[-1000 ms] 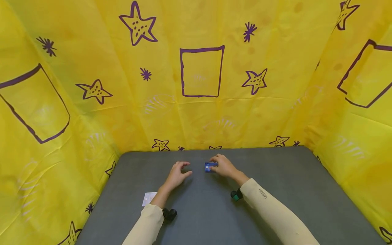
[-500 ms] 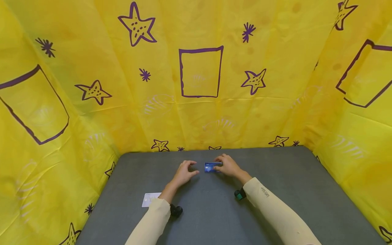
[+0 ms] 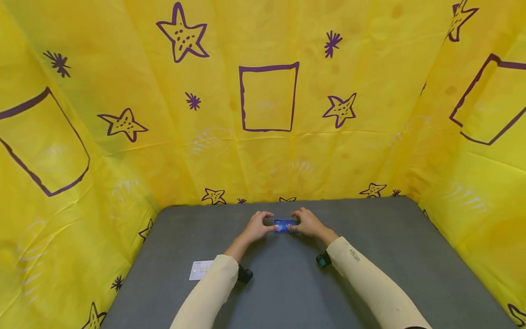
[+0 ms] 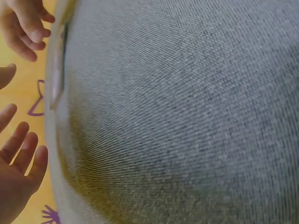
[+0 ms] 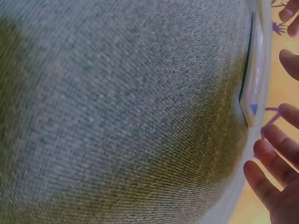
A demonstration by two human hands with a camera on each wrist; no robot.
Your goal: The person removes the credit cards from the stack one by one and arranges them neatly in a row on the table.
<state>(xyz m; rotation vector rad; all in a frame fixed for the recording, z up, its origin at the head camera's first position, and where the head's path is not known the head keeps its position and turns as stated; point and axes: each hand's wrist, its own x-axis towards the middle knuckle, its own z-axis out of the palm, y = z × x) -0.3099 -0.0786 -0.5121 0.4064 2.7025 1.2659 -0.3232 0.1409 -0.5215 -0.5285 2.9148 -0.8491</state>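
Observation:
A blue bank card with light lettering lies flat on the grey table, toward its far side. At the card's left end is my left hand, thumb and fingers apart, the thumb tip at the card's edge. My right hand is at the other end, its thumb over the card's right part. Whether either thumb presses on it cannot be told. Both wrist views show loosely spread fingers: the left hand and the right hand. There the card appears nearly edge-on.
A white bank card lies on the table's left, partly covered by the left sleeve. The grey table meets a yellow cloth with purple drawings at the back and sides.
My left hand has moved right, up to the blue card's left end. The right hand has shifted slightly right, uncovering more of the card, which stays in place.

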